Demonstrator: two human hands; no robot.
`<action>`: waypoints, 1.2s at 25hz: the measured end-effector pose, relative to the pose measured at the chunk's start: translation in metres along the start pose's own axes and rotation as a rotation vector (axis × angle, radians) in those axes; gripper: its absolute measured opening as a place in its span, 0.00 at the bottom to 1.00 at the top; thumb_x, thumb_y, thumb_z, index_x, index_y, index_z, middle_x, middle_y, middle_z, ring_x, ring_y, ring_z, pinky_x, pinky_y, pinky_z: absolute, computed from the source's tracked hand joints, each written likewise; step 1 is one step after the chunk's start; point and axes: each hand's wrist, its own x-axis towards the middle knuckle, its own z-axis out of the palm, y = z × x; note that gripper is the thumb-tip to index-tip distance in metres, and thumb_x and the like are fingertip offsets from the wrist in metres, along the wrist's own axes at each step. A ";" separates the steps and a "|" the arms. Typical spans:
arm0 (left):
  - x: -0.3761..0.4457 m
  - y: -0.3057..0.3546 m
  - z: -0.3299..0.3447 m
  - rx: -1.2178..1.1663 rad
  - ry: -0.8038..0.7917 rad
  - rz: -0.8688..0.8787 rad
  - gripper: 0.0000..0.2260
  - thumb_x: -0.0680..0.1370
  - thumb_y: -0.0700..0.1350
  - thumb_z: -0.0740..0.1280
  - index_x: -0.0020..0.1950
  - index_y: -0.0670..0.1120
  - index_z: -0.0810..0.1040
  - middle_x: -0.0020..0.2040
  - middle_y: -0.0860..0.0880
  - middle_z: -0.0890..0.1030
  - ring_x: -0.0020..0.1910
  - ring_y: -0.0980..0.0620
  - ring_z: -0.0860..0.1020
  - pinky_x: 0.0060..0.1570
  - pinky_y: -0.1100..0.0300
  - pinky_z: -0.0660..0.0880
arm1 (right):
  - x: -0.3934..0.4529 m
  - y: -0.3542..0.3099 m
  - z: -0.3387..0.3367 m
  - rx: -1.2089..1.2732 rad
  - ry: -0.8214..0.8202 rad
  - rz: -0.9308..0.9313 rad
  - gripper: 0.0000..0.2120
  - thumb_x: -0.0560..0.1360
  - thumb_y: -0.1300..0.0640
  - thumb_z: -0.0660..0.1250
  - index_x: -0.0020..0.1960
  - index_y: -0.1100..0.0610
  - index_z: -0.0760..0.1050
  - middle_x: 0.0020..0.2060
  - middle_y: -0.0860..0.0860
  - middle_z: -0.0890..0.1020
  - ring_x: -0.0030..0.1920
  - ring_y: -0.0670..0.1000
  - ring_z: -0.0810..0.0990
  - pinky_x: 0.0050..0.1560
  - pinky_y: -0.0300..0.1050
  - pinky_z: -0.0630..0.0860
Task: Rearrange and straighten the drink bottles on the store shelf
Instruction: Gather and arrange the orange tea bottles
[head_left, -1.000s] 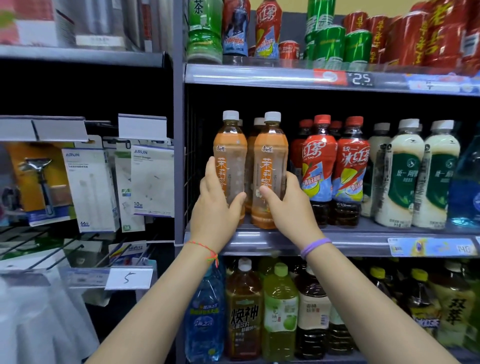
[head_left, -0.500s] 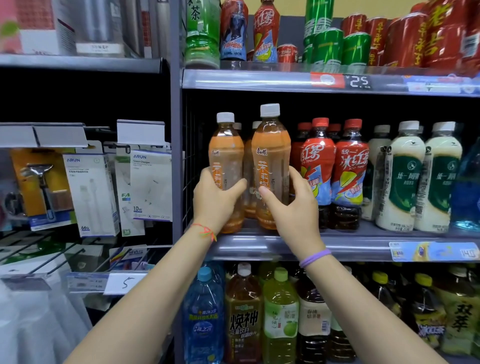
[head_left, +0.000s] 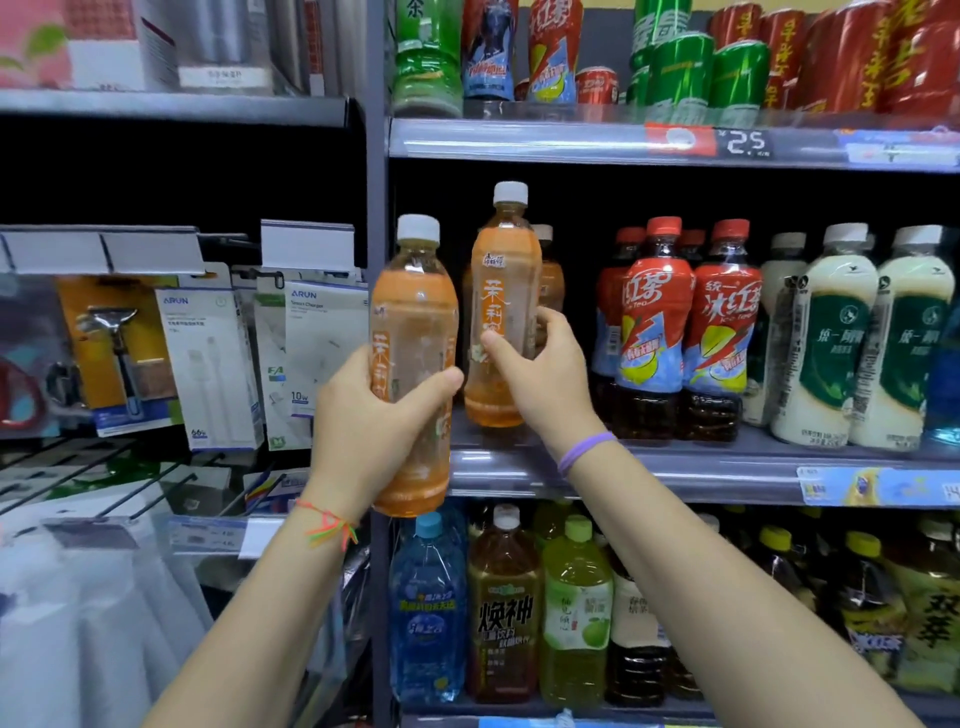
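Price strip (head_left: 743, 143) on the upper shelf edge, at 1 o'clock: "25". White charger box (head_left: 208, 364) at 9 o'clock: "ARUN", "66w" at its bottom. Box beside it (head_left: 324, 343): "ARUN", "Smart Charger", "10w". Red-label bottle (head_left: 724, 332) at 3 o'clock: "Ice Tea" under Chinese characters. Orange bottles' labels carry Chinese characters only. Other tags are too blurred to read.

Grey metal store shelving (head_left: 649, 143) is seen in tiers, divided by an upright post (head_left: 376, 208) | a yellow wall (head_left: 605, 4) is glimpsed behind the top tier | boxed chargers (head_left: 208, 364) are hung on pegs at left | shelf recesses are left in shadow
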 end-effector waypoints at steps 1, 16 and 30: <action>-0.002 -0.003 -0.003 0.022 0.006 -0.001 0.14 0.68 0.57 0.77 0.48 0.52 0.81 0.42 0.55 0.85 0.43 0.58 0.82 0.48 0.52 0.80 | 0.003 -0.001 0.008 0.001 -0.023 0.023 0.25 0.74 0.50 0.73 0.67 0.54 0.68 0.56 0.46 0.78 0.55 0.45 0.78 0.55 0.41 0.76; -0.022 -0.025 -0.004 0.088 -0.013 0.000 0.20 0.63 0.67 0.71 0.46 0.56 0.80 0.39 0.60 0.84 0.40 0.63 0.81 0.43 0.57 0.80 | 0.003 0.001 0.018 -0.183 -0.322 -0.022 0.20 0.78 0.46 0.67 0.68 0.50 0.73 0.58 0.46 0.80 0.57 0.45 0.78 0.57 0.44 0.77; -0.010 -0.008 0.012 0.162 0.032 0.124 0.14 0.66 0.63 0.75 0.38 0.57 0.76 0.41 0.53 0.77 0.40 0.60 0.77 0.36 0.67 0.68 | 0.021 0.006 0.043 -0.368 -0.436 0.058 0.09 0.80 0.57 0.63 0.43 0.56 0.77 0.40 0.52 0.81 0.42 0.51 0.79 0.47 0.45 0.76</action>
